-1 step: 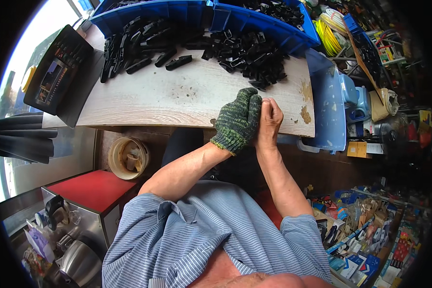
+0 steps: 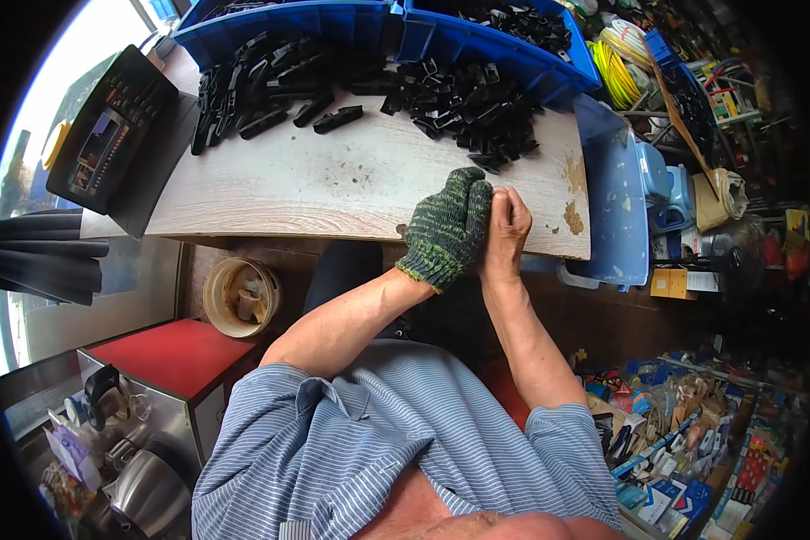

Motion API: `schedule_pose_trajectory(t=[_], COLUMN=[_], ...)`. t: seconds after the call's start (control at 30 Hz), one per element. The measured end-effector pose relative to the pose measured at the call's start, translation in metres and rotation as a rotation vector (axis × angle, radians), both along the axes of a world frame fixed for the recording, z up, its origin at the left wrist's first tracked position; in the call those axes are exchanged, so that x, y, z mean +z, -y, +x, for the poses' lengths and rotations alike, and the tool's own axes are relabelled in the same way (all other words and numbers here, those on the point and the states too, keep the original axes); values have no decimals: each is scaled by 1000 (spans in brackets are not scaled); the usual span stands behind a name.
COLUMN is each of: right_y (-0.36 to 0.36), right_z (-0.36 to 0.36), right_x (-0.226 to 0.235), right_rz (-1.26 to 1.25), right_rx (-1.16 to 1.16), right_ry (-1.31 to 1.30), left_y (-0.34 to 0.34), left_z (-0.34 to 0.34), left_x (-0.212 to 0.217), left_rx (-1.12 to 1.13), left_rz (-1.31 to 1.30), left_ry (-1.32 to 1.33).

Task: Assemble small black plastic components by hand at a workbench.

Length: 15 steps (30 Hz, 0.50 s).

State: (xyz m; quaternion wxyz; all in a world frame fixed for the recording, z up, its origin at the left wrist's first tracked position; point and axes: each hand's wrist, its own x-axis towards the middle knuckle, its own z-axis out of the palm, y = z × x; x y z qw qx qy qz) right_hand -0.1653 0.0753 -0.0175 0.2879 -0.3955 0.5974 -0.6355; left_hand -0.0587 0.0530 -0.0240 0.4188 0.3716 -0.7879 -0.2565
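My left hand [image 2: 444, 223], in a dark green knitted glove, is closed at the table's front edge. Pressed against its right side is my bare right hand [image 2: 506, 232], its fingers curled and its thumb up. Whatever lies between the two hands, if anything, is hidden. Beyond them on the table, a heap of small black plastic parts [image 2: 468, 108] is the nearest pile. Farther left lies a pile of longer black plastic pieces [image 2: 252, 81], with one loose black piece [image 2: 338, 119] at its near side.
Two blue bins [image 2: 283, 31] with black parts line the far edge of the worn wooden table [image 2: 279, 184]. A tablet [image 2: 108, 135] leans at the left. Right of the table stands a translucent blue tub [image 2: 616, 207]. A round bucket [image 2: 241, 297] sits below on the floor.
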Motion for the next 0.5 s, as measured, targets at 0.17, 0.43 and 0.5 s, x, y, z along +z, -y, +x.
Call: schedule_pose_trajectory(t=[0.17, 0.43, 0.5], right_y=[-4, -3, -3], right_z=[-5, 7, 15], right_x=[-6, 2, 12], right_rz=[27, 52, 54], right_rx=[47, -20, -61], right_ry=[-135, 221, 277], left_y=[0, -5, -1], left_z=[0, 12, 16], left_x=[-4, 13, 10], left_rx=[3, -35, -73], left_rz=[-5, 432, 452], left_ry=[-17, -343, -384])
